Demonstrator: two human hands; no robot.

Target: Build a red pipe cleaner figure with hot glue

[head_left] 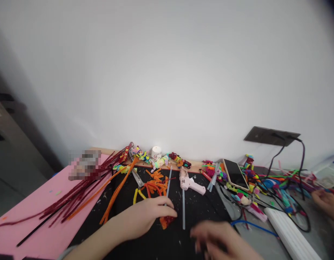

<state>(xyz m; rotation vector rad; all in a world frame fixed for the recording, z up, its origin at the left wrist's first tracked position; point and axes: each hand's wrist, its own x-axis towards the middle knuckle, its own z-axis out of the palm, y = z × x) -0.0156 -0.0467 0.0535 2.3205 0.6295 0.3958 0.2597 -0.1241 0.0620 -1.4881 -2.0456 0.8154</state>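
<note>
My left hand (145, 215) rests on the black mat (123, 224), its fingers pinched on a small red and orange pipe-cleaner piece (167, 221). My right hand (221, 240) hovers low at the bottom edge, blurred by motion, so its fingers are unclear. Just beyond my left hand lie cut orange pipe-cleaner bits (157, 180), scissors (137, 177) with yellow handles and a clear glue stick (183, 209). A pink glue gun (190, 182) lies past that.
Long dark-red and orange pipe cleaners (83, 191) spread over a pink sheet (34, 216) at left. A phone (235, 174), cables, colourful craft figures and a white power strip (288, 233) crowd the right. Another person's hand (326, 204) shows at far right. A wall stands behind.
</note>
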